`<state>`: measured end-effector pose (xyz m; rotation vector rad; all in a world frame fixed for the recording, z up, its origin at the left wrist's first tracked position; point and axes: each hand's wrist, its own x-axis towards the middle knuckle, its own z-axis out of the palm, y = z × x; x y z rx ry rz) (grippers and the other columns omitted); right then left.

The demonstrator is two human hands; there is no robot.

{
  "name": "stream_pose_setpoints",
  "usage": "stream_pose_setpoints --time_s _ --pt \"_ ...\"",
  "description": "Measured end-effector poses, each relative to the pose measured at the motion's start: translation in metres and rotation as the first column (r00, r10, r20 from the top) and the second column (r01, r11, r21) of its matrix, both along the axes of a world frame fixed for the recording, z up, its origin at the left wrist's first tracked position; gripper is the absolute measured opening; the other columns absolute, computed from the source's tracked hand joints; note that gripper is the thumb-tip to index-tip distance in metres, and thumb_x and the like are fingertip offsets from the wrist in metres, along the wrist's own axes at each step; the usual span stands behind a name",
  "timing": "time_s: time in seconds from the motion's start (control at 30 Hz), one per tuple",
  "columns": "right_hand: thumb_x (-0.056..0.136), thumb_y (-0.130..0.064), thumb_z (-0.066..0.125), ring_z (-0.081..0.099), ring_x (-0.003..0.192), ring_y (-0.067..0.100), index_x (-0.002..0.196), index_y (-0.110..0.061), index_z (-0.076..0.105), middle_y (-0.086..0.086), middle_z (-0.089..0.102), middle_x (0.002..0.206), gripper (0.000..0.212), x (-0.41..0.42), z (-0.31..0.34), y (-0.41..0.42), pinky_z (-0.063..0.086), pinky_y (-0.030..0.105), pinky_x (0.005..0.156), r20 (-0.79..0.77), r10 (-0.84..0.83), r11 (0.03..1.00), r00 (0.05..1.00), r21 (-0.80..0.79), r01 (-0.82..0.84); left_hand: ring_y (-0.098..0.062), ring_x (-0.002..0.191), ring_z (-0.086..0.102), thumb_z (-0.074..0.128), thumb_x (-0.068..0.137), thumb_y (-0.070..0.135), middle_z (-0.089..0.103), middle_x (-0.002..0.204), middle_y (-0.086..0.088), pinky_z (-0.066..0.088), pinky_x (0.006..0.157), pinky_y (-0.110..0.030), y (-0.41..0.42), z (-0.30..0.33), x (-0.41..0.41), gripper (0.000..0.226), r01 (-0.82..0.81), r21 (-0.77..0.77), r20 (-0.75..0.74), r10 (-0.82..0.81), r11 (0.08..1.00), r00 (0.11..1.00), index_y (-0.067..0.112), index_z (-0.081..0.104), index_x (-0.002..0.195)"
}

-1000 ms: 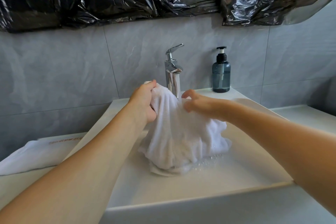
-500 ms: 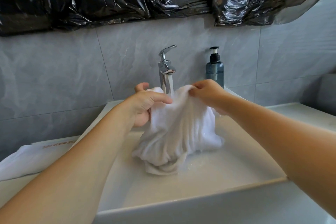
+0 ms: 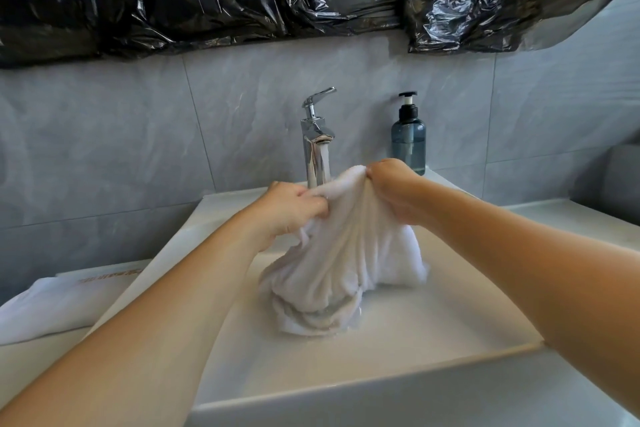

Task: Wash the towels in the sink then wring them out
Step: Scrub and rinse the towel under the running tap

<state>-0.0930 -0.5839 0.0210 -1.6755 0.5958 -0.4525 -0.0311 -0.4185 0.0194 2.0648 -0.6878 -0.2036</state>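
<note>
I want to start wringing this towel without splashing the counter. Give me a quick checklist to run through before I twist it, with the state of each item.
1. Both hands have a grip: the left hand and the right hand each clutch the top of the wet towel. Ok.
2. Towel over the sink: its lower folds rest on the basin floor, inside the rim. Ok.
3. Faucet off: water runs from the spout onto the towel. Not ok.
4. Towel rinsed through: cannot tell.
5. Soap bottle clear of the elbows: it stands at the back by the wall, behind the right hand. Ok.
6. Second towel kept away: it lies on the counter left of the sink. Ok.
</note>
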Motion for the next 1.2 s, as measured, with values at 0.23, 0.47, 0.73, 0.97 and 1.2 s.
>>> stream_pose_setpoints --time_s 0.23,0.47,0.73,0.97,1.2 --pt "0.075 -0.049 0.061 0.066 0.088 0.024 0.111 -0.022 0.058 0.003 0.067 0.103 0.046 -0.018 0.008 -0.005 0.05 0.031 0.081 -0.183 0.259 0.955 0.948 -0.1 -0.28 -0.023 0.072 0.061 0.075 0.075 0.02 0.069 0.083 -0.006 0.049 0.068 -0.031 0.0 0.006 0.011 0.021 -0.244 -0.399 -0.372 0.087 0.884 0.924 0.009 0.067 0.091" --pt "0.081 -0.045 0.075 0.065 0.099 0.022 0.114 -0.028 0.056 0.003 0.063 0.11 0.042 -0.014 -0.004 -0.016 0.055 0.044 0.09 -0.21 0.291 0.853 0.933 -0.385 -0.353 -0.019 0.051 0.06 0.068 0.09 0.022 0.067 0.064 -0.005 0.048 0.052 -0.024 -0.003 0.0 0.013 0.017 -0.249 -0.383 -0.53 0.009 0.89 0.848 0.009 0.066 0.081" --pt "0.097 -0.041 0.051 0.047 0.066 0.018 0.085 -0.012 0.061 0.003 0.051 0.075 0.033 -0.003 -0.007 -0.008 0.036 0.03 0.063 0.039 0.162 0.933 0.986 -0.33 -0.141 -0.02 0.067 0.07 0.056 0.1 0.039 0.074 0.083 -0.006 0.057 0.06 -0.028 -0.006 0.007 0.011 0.029 -0.199 -0.449 -0.584 -0.118 0.871 0.803 0.015 0.071 0.093" --pt "0.083 -0.014 0.051 0.031 0.065 0.021 0.069 -0.017 0.044 0.004 0.035 0.068 0.016 -0.009 0.001 -0.008 0.022 0.029 0.057 0.13 -0.07 0.994 0.989 -0.075 0.08 -0.025 0.089 0.068 0.059 0.087 -0.001 0.069 0.106 -0.016 0.055 0.08 -0.033 -0.004 0.009 -0.012 0.033 0.106 -0.47 -0.475 -0.353 0.876 0.806 -0.001 0.065 0.119" --pt "0.08 -0.021 0.049 0.035 0.063 0.022 0.073 -0.016 0.045 0.003 0.039 0.073 0.01 -0.015 0.003 -0.01 0.026 0.028 0.058 0.03 -0.136 0.986 0.99 -0.095 0.138 -0.021 0.075 0.066 0.066 0.093 0.01 0.072 0.086 -0.007 0.05 0.072 -0.027 -0.023 -0.012 -0.008 0.021 -0.008 -0.414 -0.302 -0.128 0.91 0.945 0.008 0.067 0.113"
